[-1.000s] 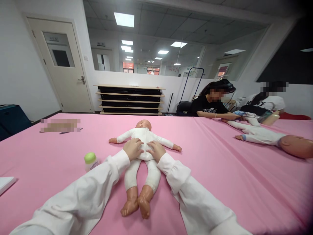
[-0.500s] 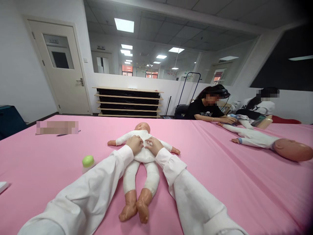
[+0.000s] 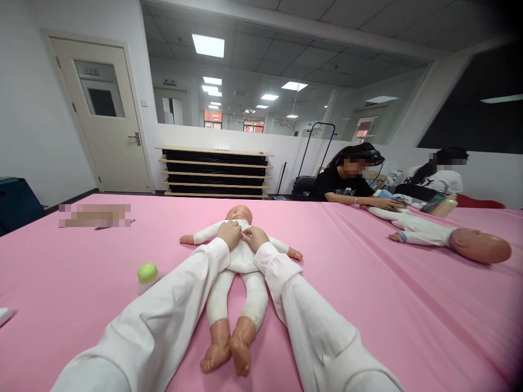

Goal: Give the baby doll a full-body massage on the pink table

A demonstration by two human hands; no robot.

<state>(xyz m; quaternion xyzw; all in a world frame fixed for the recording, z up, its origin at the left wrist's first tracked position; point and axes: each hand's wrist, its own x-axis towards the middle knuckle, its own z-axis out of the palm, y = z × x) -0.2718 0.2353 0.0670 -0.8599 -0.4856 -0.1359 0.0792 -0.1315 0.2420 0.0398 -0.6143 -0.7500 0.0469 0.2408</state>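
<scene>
A baby doll with a white cloth-covered body lies on its back, its head away from me and its bare feet towards me. My left hand rests on its upper chest, fingers bent and drawn together. Beside it, my right hand is closed in a pinch, the fingertips almost meeting those of the left at the middle of the chest. Whatever lies between the fingertips is too small to make out. Long white sleeves cover both my arms.
The table has a pink cloth. Left of my arm stands a green-lidded container. A blurred-out item lies at the far left. To the right, a person in black handles a second doll; another person sits beyond.
Both my hands have moved slightly up the doll's chest towards its neck and closer together, their fingers drawn in. At the right, the other person's hand and the second doll have shifted a little.
</scene>
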